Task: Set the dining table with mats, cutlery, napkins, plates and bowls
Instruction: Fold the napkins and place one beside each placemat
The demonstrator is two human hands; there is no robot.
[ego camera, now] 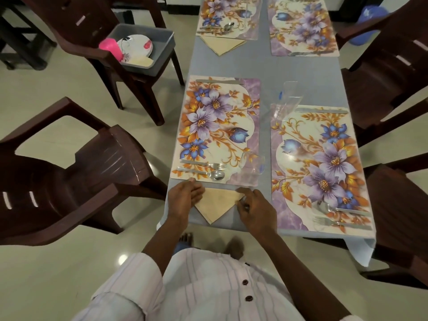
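The table (301, 72) is well on its way. Four mats lie on the grey cloth, two near (217, 126) (319, 167) and two far (229, 15) (303, 26), and as far as I can see each has cutlery. Two glasses (252, 163) (287, 100) stand by the near mats.

No plates or bowls are out yet. The plates (136, 46) sit in a grey tub (162, 47) on a chair (76, 24) to the left, with a pink thing (112, 48) I cannot identify and a spare napkin (141, 61).

One folded napkin (221, 46) is laid by the far left mat. I see none beside the two right mats, so those look still to do.

A second napkin (217, 205) lies on the cloth just below the near left mat, point toward the table edge, close to the spoon (201, 173) and fork (203, 164). The left hand (183, 195) rests flat on its left corner, fingers straight and together. The right hand (254, 207) is at its right corner with fingers bent; I cannot tell whether they pinch it or only touch it.

Another chair (69, 172) stands close at the left, between the person and the tub; I judge it will need stepping round.
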